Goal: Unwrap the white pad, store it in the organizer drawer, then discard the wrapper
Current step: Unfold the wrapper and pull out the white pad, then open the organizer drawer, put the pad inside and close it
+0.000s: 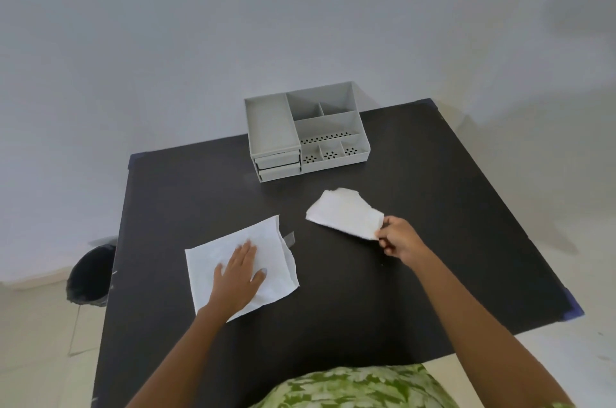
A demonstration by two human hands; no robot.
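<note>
I read this as the point between unwrapping and storing. My left hand (pixel 240 277) lies flat, fingers spread and released, pressing on the opened wrapper (pixel 240 266), a thin white sheet spread on the black counter (pixel 416 241) in the lower left of centre. My right hand (pixel 398 241) has its grip pinched on one corner of the white pad (pixel 345 212), which sits just right of centre; the far end of the pad seems to rest on or hang just above the counter, and I cannot tell which. Pad and wrapper are apart, with bare counter between them, so I judge the unwrapping done.

The grey organizer (pixel 306 131) stands at the far edge of the counter, upper centre of the frame, with open compartments on top and two small drawers (pixel 278 166) stacked at its front left. Both drawers look closed. So the next move, as I see it, calls for a free hand to pull a drawer out before the pad can go in. The left hand could leave the wrapper for that, or the pad could be set down first. The pad looks wider than the drawer front, so it may need folding, though that is only my estimate.

After that the wrapper goes to the bin (pixel 90 277), a dark lined one on the floor beside the counter, at the left edge of the frame.

I can read no brand, label or writing anywhere: pad, wrapper and organizer all look plain.
</note>
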